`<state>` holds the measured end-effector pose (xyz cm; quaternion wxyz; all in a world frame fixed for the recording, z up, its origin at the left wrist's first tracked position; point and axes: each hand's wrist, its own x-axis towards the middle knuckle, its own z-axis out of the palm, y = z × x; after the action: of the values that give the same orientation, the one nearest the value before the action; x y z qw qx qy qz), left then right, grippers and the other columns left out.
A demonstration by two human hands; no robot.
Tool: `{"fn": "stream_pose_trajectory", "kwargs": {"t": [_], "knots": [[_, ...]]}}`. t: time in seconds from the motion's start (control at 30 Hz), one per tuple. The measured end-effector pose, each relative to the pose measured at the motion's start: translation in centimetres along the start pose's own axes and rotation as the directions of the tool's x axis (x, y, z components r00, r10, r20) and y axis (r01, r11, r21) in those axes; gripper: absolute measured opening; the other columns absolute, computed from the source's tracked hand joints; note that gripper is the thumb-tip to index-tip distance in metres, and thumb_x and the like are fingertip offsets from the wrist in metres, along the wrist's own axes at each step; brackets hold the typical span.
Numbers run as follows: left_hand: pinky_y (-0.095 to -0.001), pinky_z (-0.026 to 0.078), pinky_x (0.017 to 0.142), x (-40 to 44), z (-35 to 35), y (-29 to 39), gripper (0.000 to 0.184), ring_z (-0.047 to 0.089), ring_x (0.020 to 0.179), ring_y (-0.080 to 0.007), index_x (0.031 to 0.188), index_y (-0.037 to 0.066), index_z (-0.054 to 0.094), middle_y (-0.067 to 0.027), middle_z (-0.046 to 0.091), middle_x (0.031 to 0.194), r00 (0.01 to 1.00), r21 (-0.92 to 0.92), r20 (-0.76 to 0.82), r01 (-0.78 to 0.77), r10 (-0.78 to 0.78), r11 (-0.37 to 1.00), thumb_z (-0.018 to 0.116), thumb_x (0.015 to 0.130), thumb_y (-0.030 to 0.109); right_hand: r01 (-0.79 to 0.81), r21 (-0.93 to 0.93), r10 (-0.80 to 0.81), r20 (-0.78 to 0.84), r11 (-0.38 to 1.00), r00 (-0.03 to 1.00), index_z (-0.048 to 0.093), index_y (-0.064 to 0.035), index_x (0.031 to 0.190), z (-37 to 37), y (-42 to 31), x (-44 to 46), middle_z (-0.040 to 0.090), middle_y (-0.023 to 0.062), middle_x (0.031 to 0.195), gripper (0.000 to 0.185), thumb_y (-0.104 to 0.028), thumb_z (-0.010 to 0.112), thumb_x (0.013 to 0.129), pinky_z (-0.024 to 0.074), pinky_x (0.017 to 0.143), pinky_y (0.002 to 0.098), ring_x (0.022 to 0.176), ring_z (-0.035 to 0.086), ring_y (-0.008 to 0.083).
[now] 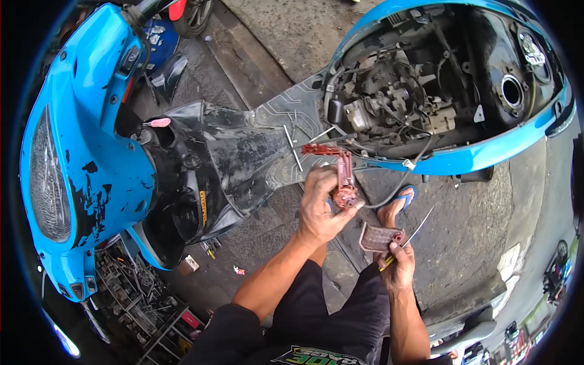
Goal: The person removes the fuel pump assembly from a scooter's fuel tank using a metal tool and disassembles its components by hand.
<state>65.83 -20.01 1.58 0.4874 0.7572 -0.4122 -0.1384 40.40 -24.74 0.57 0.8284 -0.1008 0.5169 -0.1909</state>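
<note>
My left hand [320,205] is closed around the round lower end of a rust-red part [345,173]. Its arm rises from the fingers and bends left at the top. A grey hose [398,187] runs from beside this part toward the engine. In my right hand [399,267] are a flat brown rectangular piece [375,238] with a round fitting at one corner, and a slim pointed metal tool [421,225] with a yellow handle. My thumb rests near the fitting. The two hands are apart, both in front of the scooter's footboard [289,115].
A blue scooter front [109,140] stands at left, its paint chipped. At upper right, the open rear body shows the engine [389,100] and a tank with a round hole [512,91]. A T-shaped wrench [293,148] lies on the footboard. Tools fill a rack [131,289] at lower left.
</note>
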Motion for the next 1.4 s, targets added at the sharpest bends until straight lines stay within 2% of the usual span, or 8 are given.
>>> {"fn": "stream_pose_trajectory", "kwargs": {"t": [0.17,0.43,0.57,0.7,0.93,1.1,1.3,1.4], "knots": [[-0.047,0.047,0.103,-0.9,1.6,1.9,0.065,0.058,0.119,-0.0366,0.126,0.002,0.059,-0.0173,0.058,0.129,0.999,0.049,-0.052,0.013,-0.01,0.999,0.09,0.07,0.011,-0.019,-0.131,-0.009,-0.209,0.991,0.978,0.06,-0.0078,0.116,-0.3,6.7,5.7,0.065,0.0037,0.091,0.02,-0.008,0.057,0.095,0.0462,0.046,0.0257,0.064,0.06,0.0126],[-0.0332,0.049,0.104,-5.7,2.6,-2.4,0.06,0.056,0.121,-0.021,0.138,0.003,0.051,-0.0083,0.046,0.133,0.848,-0.333,-0.198,0.414,-0.492,0.847,0.08,0.085,0.002,-0.007,-0.12,-0.019,-0.212,0.993,0.977,0.061,-0.0071,0.115,6.5,19.3,20.5,0.066,0.005,0.092,0.019,-0.01,0.057,0.096,0.0447,0.044,0.0258,0.062,0.059,0.0125],[-0.0349,0.05,0.101,-6.6,2.4,-5.1,0.065,0.054,0.123,-0.025,0.138,0.004,0.052,-0.0129,0.042,0.136,0.85,-0.555,-0.226,0.289,-0.476,0.78,0.083,0.081,0.001,-0.023,-0.124,-0.002,-0.198,0.992,0.98,0.062,-0.0068,0.114,7.0,23.1,25.6,0.067,0.0057,0.092,0.019,-0.01,0.057,0.097,0.044,0.043,0.0259,0.061,0.059,0.0125],[-0.0352,0.049,0.103,-6.1,1.1,-4.4,0.063,0.053,0.123,-0.024,0.137,0.003,0.051,-0.012,0.045,0.134,0.884,-0.367,-0.186,0.343,-0.43,0.864,0.082,0.083,0.003,-0.061,-0.204,0.029,-0.155,0.977,0.987,0.062,-0.0064,0.114,4.2,24.6,27.0,0.067,0.0064,0.092,0.019,-0.011,0.057,0.097,0.0432,0.043,0.0259,0.06,0.059,0.0124],[-0.0333,0.049,0.103,-5.1,1.7,-1.9,0.064,0.052,0.123,-0.0222,0.137,0.001,0.051,-0.0113,0.043,0.132,0.916,-0.347,-0.16,0.297,-0.368,0.89,0.084,0.083,0.01,-0.247,-0.415,0.098,-0.347,0.875,0.933,0.064,-0.0023,0.112,-4.4,14.3,15.9,0.068,0.0109,0.09,0.021,-0.019,0.059,0.099,0.0387,0.039,0.0273,0.049,0.052,0.0124],[-0.0329,0.051,0.101,-4.3,2.3,0.3,0.066,0.052,0.121,-0.0224,0.137,0.001,0.05,-0.0112,0.043,0.131,0.919,-0.402,-0.165,0.269,-0.358,0.875,0.085,0.083,0.015,-0.046,-0.501,-0.264,-0.53,0.864,0.806,0.062,-0.0036,0.102,-7.4,4.8,6.0,0.059,0.0037,0.076,0.019,-0.022,0.059,0.101,0.0328,0.036,0.0245,0.042,0.042,0.0078],[-0.0374,0.049,0.103,-4.3,2.1,1.1,0.067,0.05,0.125,-0.0275,0.136,0.006,0.05,-0.0146,0.041,0.135,0.932,-0.394,-0.174,0.231,-0.319,0.89,0.086,0.081,0.015,0.329,-0.648,-0.514,-0.114,0.687,0.85,0.063,-0.0012,0.11,2.0,-4.6,0.5,0.067,0.0052,0.087,0.015,-0.013,0.058,0.101,0.0329,0.041,0.0201,0.046,0.041,0.0021],[-0.0413,0.043,0.108,-4.7,2.3,1.6,0.066,0.046,0.128,-0.0301,0.135,0.005,0.051,-0.0166,0.044,0.136,0.941,-0.362,-0.194,0.193,-0.276,0.912,0.085,0.081,0.021,0.43,-0.708,-0.452,0.173,0.561,0.875,0.063,0.0021,0.122,7.1,-6.4,0.4,0.069,0.0092,0.109,0.027,-0.003,0.063,0.095,0.0482,0.081,0.0253,0.088,0.06,0.0077]]}}
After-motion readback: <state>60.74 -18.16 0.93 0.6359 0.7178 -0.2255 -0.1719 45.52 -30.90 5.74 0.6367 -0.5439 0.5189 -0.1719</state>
